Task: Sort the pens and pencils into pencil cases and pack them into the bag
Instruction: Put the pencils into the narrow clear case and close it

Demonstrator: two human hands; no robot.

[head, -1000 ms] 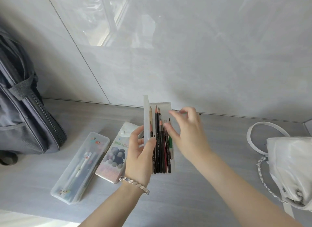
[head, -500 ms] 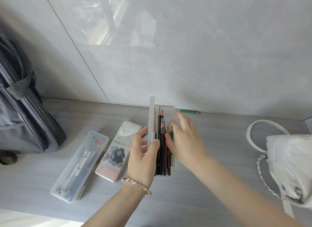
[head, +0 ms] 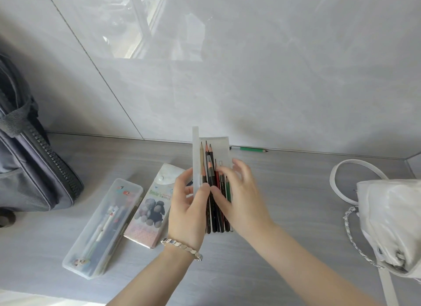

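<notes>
Now, at the left edge stands the grey bag [head: 34, 169]. Right of it, the clear pen case [head: 102, 228] and the printed case [head: 155, 205] lie side by side on the table [head: 296, 191]. At centre my left hand [head: 186, 214] pinches the upright lid [head: 195, 150] of the open case [head: 222, 146]. The pencils [head: 213, 191] lie inside, tips toward the wall. My right hand [head: 241, 196], pinching higher up a second ago, has slid down and rests loosely spread across them. A green pencil [head: 251, 149], hidden then, shows by the wall. The white handbag [head: 387, 226] sits at far right.
</notes>
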